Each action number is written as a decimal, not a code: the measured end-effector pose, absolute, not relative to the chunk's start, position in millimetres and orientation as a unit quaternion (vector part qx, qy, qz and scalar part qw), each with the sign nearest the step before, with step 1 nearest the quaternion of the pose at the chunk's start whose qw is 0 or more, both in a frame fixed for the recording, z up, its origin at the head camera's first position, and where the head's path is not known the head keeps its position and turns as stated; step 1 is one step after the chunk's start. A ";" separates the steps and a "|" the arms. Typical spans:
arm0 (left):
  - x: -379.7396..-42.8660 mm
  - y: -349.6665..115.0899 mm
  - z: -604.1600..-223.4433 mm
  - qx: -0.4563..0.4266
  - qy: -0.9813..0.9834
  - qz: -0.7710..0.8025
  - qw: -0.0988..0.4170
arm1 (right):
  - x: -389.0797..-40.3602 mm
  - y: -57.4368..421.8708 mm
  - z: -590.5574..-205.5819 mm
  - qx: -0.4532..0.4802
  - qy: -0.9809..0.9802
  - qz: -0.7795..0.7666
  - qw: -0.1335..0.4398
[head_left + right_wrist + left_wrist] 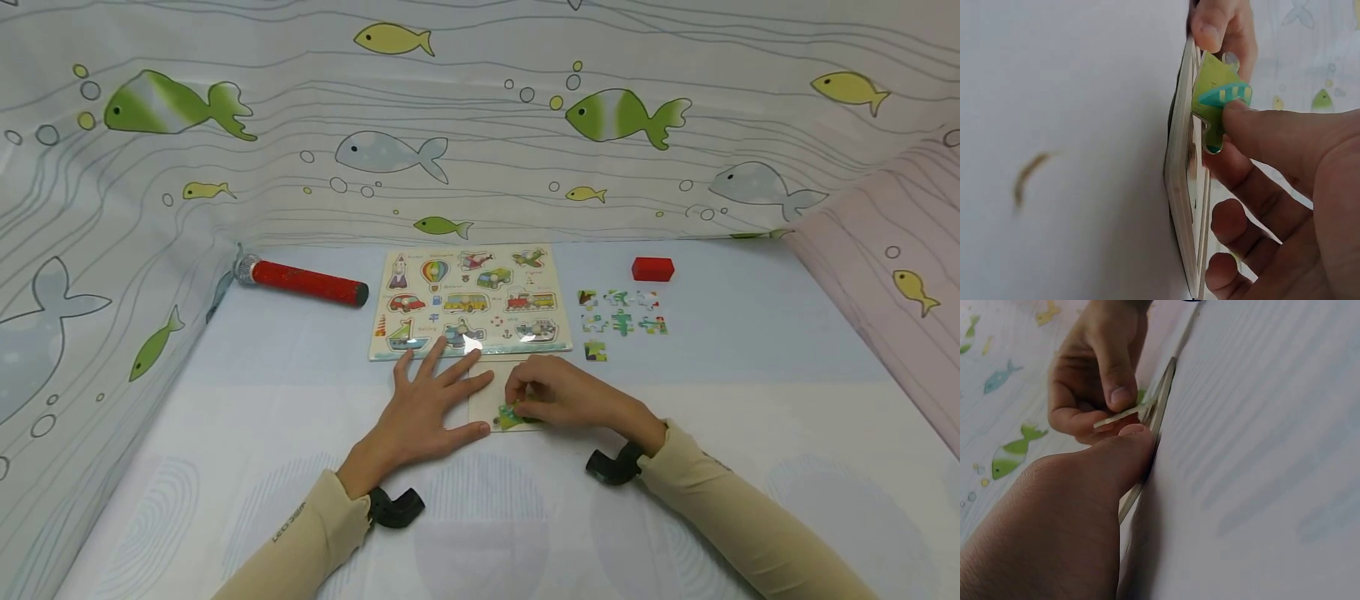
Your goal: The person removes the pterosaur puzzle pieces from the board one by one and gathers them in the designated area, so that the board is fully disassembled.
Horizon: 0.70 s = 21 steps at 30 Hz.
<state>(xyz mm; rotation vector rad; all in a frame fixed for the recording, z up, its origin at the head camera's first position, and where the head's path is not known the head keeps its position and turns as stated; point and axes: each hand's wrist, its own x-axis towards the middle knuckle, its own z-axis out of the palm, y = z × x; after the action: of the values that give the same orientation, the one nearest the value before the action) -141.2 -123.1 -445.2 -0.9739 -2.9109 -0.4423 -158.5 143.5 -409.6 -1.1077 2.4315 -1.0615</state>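
My right hand (558,393) pinches a green jigsaw piece (1213,94) between thumb and fingers. In the right wrist view the piece is tilted up at the edge of a small wooden puzzle board (1179,144). That board (483,371) lies flat in the head view, its right part hidden under the right hand. My left hand (427,408) is spread with straight fingers, its thumb at the board's left edge. Its fingertips reach the front edge of a larger vehicle puzzle (378,329). In the left wrist view the left thumb (1125,453) rests against the small board.
Several loose jigsaw pieces (622,323) lie in rows to the right of the vehicle puzzle. Behind them sits a red block (652,269). A red tube with a silver end (307,282) lies at the back left. Fish-patterned cloth (487,108) walls the table's back and sides.
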 end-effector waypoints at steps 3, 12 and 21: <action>-141.4 -123.0 -444.8 -0.314 -0.939 -0.142 0.020 | -157.4 143.6 -408.9 -0.373 0.834 -0.381 0.141; -141.3 -122.8 -445.5 -0.314 -0.939 -0.142 0.022 | -161.3 150.7 -409.6 -0.360 0.821 -0.419 0.144; -141.4 -122.8 -446.5 -0.313 -0.938 -0.145 0.025 | -171.7 170.2 -397.0 -0.335 0.840 -0.413 0.109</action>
<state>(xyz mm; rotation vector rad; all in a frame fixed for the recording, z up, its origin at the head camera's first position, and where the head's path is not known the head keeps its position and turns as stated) -141.4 -122.8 -446.5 -0.9676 -2.9020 -0.4471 -171.7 170.2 -397.0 -0.9860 2.4694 -1.2161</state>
